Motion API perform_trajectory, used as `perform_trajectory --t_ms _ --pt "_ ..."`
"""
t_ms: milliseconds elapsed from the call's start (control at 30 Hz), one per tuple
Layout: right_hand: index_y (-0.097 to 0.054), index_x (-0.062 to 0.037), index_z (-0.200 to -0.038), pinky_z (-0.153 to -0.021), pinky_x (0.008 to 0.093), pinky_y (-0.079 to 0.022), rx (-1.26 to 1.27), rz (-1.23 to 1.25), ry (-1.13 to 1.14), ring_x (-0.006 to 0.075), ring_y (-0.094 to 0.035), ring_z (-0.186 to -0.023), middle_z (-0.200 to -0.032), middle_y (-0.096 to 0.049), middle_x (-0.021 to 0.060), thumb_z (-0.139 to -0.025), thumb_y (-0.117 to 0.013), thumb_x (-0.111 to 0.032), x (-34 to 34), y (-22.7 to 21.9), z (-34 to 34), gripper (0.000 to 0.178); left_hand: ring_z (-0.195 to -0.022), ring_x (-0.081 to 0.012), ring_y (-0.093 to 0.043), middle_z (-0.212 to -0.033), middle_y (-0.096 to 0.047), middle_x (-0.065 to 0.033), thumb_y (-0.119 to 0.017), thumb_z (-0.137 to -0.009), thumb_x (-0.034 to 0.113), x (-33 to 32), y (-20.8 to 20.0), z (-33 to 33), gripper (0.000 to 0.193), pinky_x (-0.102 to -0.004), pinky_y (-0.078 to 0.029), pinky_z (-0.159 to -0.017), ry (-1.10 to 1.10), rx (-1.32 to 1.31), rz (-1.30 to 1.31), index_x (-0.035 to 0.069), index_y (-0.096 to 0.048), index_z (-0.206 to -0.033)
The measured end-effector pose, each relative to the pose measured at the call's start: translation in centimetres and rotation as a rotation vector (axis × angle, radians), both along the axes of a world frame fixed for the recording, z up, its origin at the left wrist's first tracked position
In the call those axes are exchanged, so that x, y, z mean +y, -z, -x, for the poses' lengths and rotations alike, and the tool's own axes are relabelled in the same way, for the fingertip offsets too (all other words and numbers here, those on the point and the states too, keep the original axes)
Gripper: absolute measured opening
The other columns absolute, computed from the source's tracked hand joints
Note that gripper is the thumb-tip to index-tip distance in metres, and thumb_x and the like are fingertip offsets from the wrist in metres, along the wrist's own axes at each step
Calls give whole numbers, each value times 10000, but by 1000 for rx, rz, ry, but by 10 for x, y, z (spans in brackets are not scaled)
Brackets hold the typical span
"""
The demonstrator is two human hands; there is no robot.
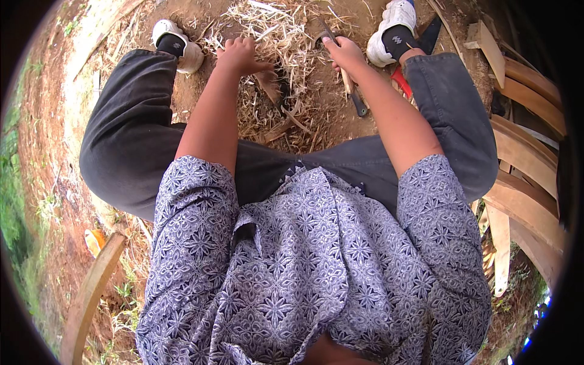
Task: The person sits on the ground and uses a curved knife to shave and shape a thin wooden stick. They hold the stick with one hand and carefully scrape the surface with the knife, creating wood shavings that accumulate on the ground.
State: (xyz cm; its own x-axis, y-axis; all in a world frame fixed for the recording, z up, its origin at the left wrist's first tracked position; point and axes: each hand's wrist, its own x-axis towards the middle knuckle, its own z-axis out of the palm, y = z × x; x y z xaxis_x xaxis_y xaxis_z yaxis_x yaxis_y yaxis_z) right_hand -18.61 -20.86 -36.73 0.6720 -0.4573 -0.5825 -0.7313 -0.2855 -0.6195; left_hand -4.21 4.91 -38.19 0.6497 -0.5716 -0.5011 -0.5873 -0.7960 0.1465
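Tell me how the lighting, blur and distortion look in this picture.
In the head view, strong light nearly bleaches the left shoe and some pale wood shavings; in that view, the foliage at the left rim is soft, the shirt crisp, the right hand clear; there too, fisheye distortion ends in a black border.

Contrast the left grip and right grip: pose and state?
Right grip wraps a wooden-handled tool; left grip shows no clearly held thing. Left grip's thumb juts out sideways; right grip's thumb rests against the tool. Both are bare, with wood shavings between them.
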Motion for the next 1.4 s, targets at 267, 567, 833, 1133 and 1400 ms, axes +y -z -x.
perform_trajectory --t_ms 267,567,833,1133,1400 --pt "-635 -56 -1246 -576 296 -492 10 -260 -18 105 -509 -615 -821 -509 8 -1095 -417 -491 36 -6 -14 509 -1257 -415 -598 -1325 -662 -207 -446 -1035 500 29 12 -29 547 -535 -453 -1076 33 350 81 81 -659 -1315" --pt "-600 64 -1246 -578 317 -592 28 -242 -241 166 -688 -682 -883 -657 102 -1036 -519 -331 73 -1 -18 454 -1034 -303 -703 -1207 -725 -109 -459 -1069 473 17 -4 6 453 -488 -567 -882 96 636 -323 147 -714 -1253" --pt "-397 -45 -1526 -543 318 -585 89 -343 -289 165 -686 -687 -946 -681 110 -962 -479 -97 102 -14 -8 572 -792 -246 -722 -933 -741 -90 -365 -1088 449 22 -4 9 463 -418 -623 -697 90 723 -329 112 -658 -1212" --pt "-455 -56 -1408 -541 319 -579 75 -254 -315 167 -681 -634 -965 -698 139 -984 -485 -105 110 -17 -5 428 -814 -259 -728 -979 -750 -99 -355 -1084 476 24 -3 5 486 -438 -621 -679 -6 746 -320 126 -654 -1242" --pt "-455 -65 -1414 -551 309 -582 81 -285 -306 166 -694 -655 -982 -699 145 -1005 -483 -119 108 -14 -2 413 -1002 -291 -686 -1143 -722 -152 -370 -1052 466 24 -2 3 501 -472 -579 -837 -77 790 -362 167 -679 -1308"
